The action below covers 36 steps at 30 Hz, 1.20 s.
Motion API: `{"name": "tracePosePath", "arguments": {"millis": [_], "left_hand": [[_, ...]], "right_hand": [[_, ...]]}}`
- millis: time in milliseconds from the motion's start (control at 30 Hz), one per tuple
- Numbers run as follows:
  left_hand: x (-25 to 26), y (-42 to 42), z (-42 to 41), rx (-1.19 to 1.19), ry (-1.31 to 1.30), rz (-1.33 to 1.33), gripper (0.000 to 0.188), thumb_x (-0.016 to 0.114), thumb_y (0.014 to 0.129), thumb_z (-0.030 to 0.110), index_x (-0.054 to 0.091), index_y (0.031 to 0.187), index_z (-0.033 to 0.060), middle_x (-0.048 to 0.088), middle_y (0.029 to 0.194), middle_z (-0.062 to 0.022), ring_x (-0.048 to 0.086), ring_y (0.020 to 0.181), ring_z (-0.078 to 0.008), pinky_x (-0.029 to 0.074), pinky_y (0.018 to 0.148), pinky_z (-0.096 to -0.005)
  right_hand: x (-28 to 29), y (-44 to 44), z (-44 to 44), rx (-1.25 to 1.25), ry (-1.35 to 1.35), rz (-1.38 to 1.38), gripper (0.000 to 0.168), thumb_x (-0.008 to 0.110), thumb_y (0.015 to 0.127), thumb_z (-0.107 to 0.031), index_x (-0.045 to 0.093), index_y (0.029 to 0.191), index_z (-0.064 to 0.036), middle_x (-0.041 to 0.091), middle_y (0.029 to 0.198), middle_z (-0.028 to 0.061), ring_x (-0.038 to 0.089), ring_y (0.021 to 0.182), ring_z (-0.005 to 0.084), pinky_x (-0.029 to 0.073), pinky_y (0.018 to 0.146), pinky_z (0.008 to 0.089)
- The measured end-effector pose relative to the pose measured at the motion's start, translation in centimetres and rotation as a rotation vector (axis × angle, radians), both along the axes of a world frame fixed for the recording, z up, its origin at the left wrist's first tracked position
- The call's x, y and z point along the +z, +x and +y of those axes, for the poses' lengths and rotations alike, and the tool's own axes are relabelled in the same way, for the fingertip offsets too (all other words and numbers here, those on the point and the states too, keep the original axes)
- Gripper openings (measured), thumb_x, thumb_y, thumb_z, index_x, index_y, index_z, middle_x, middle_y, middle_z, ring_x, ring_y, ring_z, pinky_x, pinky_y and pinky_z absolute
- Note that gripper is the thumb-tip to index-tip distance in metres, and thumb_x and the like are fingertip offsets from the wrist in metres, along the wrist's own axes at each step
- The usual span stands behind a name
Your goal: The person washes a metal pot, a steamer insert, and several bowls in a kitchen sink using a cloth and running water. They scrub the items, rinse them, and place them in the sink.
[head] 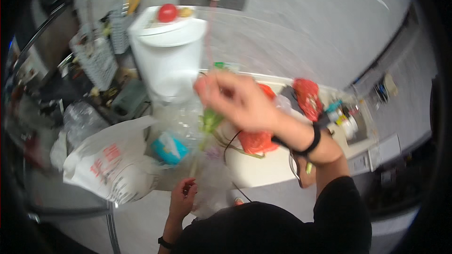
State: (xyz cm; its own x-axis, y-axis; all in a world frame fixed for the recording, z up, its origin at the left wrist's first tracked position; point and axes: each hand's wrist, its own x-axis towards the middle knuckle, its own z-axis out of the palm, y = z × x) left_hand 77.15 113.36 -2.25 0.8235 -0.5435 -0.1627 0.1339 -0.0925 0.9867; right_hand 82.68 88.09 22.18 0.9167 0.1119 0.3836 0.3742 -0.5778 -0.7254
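In the middle of the view, my right hand point(240, 100) is raised over the counter with its fingers curled; motion blur hides whether anything is pinched between them. Below its fingers runs a green leafy vegetable stalk point(210, 121), pale towards its lower end. That lower end reaches my left hand point(183, 195), whose fingers curl round it near the counter's front edge. Beside the left hand hangs a translucent plastic bag point(215, 183). A red plastic bag point(256, 143) lies on the pale counter point(247, 173), partly behind my right wrist.
A white lidded bin point(169, 60) bears a red tomato-like thing point(167, 13). Left stand a white bag with red writing point(116, 169), a blue tissue pack point(170, 149) and a grey utensil basket point(95, 60). Bottles point(348, 125) stand by the sink at right. A dark cord point(227, 148) crosses the counter.
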Motion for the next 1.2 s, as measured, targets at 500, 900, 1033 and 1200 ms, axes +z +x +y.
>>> {"name": "tracePosePath", "arguments": {"millis": [500, 900, 1033, 1200], "left_hand": [[3.1, -15.2, -20.7, -0.433, 0.058, -0.212, 0.018, 0.056, 0.088, 0.009, 0.056, 0.105, 0.0025, 0.058, 0.085, -0.0035, 0.055, 0.07, -0.0097, 0.046, 0.064, -0.0233], [5.3, -36.1, -37.7, -0.897, 0.181, -0.44, 0.022, 0.061, 0.085, 0.008, 0.056, 0.106, 0.003, 0.057, 0.096, -0.0094, 0.059, 0.081, -0.0176, 0.049, 0.071, -0.028], [5.7, -38.5, -45.4, -0.921, 0.112, -0.504, 0.023, 0.061, 0.085, 0.01, 0.056, 0.106, 0.0032, 0.057, 0.098, -0.0091, 0.059, 0.082, -0.017, 0.049, 0.071, -0.0278], [5.4, -41.1, -57.5, -0.852, 0.01, -0.548, 0.025, 0.062, 0.084, 0.012, 0.056, 0.106, 0.0021, 0.057, 0.099, -0.0098, 0.058, 0.083, -0.017, 0.049, 0.07, -0.0276]], "right_hand": [[-18.9, -50.9, -9.4, -0.995, 0.586, 0.457, 0.021, 0.057, 0.091, -0.017, 0.061, 0.104, 0.001, 0.064, 0.086, 0.0045, 0.06, 0.07, 0.0095, 0.049, 0.06, 0.024], [-25.1, -70.9, -17.1, -1.194, 0.672, 0.42, 0.023, 0.059, 0.088, -0.017, 0.063, 0.103, 0.0, 0.067, 0.095, 0.0133, 0.063, 0.075, 0.0184, 0.051, 0.067, 0.0299], [-25.1, -74.1, -21.2, -1.23, 0.703, 0.364, 0.022, 0.059, 0.088, -0.015, 0.062, 0.103, 0.001, 0.066, 0.089, 0.0111, 0.063, 0.071, 0.0161, 0.051, 0.064, 0.0286], [-25.1, -77.7, -29.5, -1.195, 0.726, 0.337, 0.021, 0.058, 0.091, -0.019, 0.06, 0.105, -0.003, 0.063, 0.085, 0.0013, 0.06, 0.07, 0.0091, 0.048, 0.058, 0.0237]]}}
